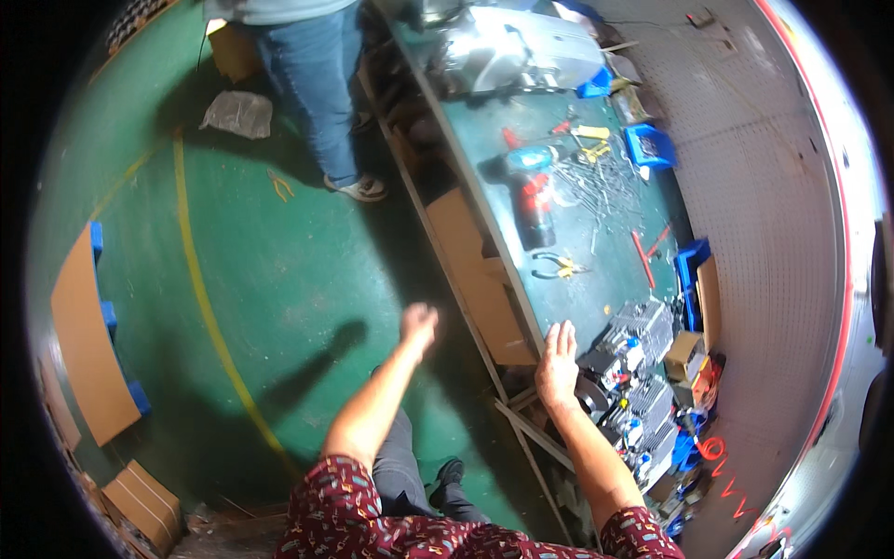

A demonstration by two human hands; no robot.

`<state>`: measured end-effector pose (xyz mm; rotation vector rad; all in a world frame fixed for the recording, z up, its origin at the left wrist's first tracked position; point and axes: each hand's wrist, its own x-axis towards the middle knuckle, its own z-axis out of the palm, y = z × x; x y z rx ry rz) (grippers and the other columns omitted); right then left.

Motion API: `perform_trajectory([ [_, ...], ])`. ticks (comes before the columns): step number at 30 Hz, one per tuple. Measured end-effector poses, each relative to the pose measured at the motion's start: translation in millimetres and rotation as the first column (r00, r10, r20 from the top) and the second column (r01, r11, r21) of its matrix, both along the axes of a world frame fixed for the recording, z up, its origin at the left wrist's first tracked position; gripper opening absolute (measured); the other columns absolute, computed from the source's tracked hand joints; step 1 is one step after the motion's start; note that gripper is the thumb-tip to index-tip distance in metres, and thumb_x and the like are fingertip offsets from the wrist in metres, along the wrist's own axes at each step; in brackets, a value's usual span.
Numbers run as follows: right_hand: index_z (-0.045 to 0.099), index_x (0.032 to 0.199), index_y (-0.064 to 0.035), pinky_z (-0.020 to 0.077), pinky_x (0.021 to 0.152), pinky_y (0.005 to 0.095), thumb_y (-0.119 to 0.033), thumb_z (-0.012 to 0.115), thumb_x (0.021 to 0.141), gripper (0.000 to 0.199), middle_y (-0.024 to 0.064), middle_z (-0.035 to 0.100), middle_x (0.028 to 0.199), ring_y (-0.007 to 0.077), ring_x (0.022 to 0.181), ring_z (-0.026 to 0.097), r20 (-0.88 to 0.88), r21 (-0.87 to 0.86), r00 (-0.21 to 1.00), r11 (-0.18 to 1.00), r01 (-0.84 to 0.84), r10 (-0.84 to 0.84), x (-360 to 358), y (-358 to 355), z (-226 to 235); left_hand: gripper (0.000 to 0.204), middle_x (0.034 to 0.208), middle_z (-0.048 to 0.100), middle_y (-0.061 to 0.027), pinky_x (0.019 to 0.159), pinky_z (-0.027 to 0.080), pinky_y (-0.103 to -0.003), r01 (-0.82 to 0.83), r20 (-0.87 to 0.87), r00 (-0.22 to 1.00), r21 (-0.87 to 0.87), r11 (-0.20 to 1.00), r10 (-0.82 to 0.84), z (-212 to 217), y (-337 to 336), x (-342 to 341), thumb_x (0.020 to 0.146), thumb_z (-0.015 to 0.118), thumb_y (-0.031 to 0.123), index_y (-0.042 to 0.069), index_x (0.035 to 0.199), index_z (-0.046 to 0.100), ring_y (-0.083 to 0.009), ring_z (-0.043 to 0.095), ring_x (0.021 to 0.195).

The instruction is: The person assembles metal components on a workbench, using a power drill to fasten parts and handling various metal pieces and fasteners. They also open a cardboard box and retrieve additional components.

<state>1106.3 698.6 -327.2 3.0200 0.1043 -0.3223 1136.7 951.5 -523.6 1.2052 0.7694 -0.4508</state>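
Observation:
My left hand [419, 326] hangs over the green floor, left of the workbench. Its fingers are curled in, and I see nothing in them. My right hand [558, 365] is at the bench's near edge, fingers stretched out and side by side, holding nothing. Whether it touches the bench top [503, 205] I cannot tell. Just right of it are grey finned metal motors or engines [643, 331] with small blue and red parts. Farther up the bench lie yellow-handled pliers [559, 266] and a teal, red and black power drill [534, 200].
A person in jeans [312, 84] stands at the bench's far left side. Pliers [279, 184] and a plastic bag [238, 114] lie on the floor. Loose hardware [596, 186], blue bins [650, 147], red-handled tools [644, 259] and a large metal housing [521, 51] occupy the bench.

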Motion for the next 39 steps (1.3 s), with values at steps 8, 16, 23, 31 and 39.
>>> perform_trajectory([
  [8,0.055,0.116,0.0033,0.0454,0.102,0.0500,-0.007,0.065,0.076,0.043,0.0294,0.058,0.118,0.0482,0.115,0.054,0.265,0.387,0.956,0.922,0.011,-0.123,-44.5,18.3,60.5,0.023,0.084,0.070,-0.0094,0.055,0.052,-0.032,0.637,-0.127,0.768,0.042,0.770,-0.628,48.4,-59.4,-302.6,0.086,0.073,0.014,0.002,0.105,0.072,-0.0167,0.064,0.065],
  [16,0.064,0.120,-0.0009,0.0510,0.097,0.0471,-0.018,0.064,0.084,0.040,0.0236,0.068,0.114,0.0410,0.107,0.064,-0.085,0.855,0.992,0.505,0.121,-0.094,-380.8,-87.7,135.8,0.025,0.065,0.067,-0.0186,0.062,0.053,-0.042,0.491,-0.178,-0.132,0.843,-0.221,-0.975,16.0,5.4,-268.0,0.082,0.071,0.025,0.000,0.076,0.071,-0.0294,0.065,0.059],
  [23,0.070,0.118,-0.0089,0.0551,0.092,0.0486,-0.016,0.060,0.080,0.040,0.0207,0.070,0.114,0.0382,0.108,0.067,-0.213,0.476,0.164,0.045,0.878,-0.963,-827.1,-243.0,110.6,0.022,0.073,0.067,-0.0112,0.065,0.053,-0.035,0.656,0.054,-0.541,0.652,-0.381,-0.840,81.5,-252.2,-392.7,0.084,0.070,0.018,-0.003,0.089,0.070,-0.0196,0.063,0.065],
  [31,0.070,0.115,0.0028,0.0557,0.093,0.0431,-0.018,0.062,0.081,0.040,0.0239,0.072,0.110,0.0356,0.105,0.070,-0.069,0.792,-0.338,-0.258,0.554,-0.938,-1032.7,-278.2,130.3,0.021,0.085,0.070,-0.0080,0.070,0.053,-0.031,0.473,0.320,-0.878,0.697,-0.539,-0.357,224.7,-518.4,-570.8,0.088,0.066,0.008,-0.007,0.104,0.068,-0.0148,0.063,0.075],
  [39,0.071,0.108,0.0002,0.0550,0.085,0.0452,-0.023,0.067,0.082,0.035,0.0221,0.072,0.100,0.0352,0.095,0.070,-0.273,0.728,-0.660,-0.599,0.335,-0.700,-1160.4,-209.8,41.2,0.032,0.087,0.064,-0.0035,0.061,0.050,-0.025,0.459,0.327,-0.872,0.289,-0.840,-0.364,285.0,-704.3,-796.7,0.096,0.065,0.012,-0.006,0.122,0.060,-0.0102,0.058,0.068],
])
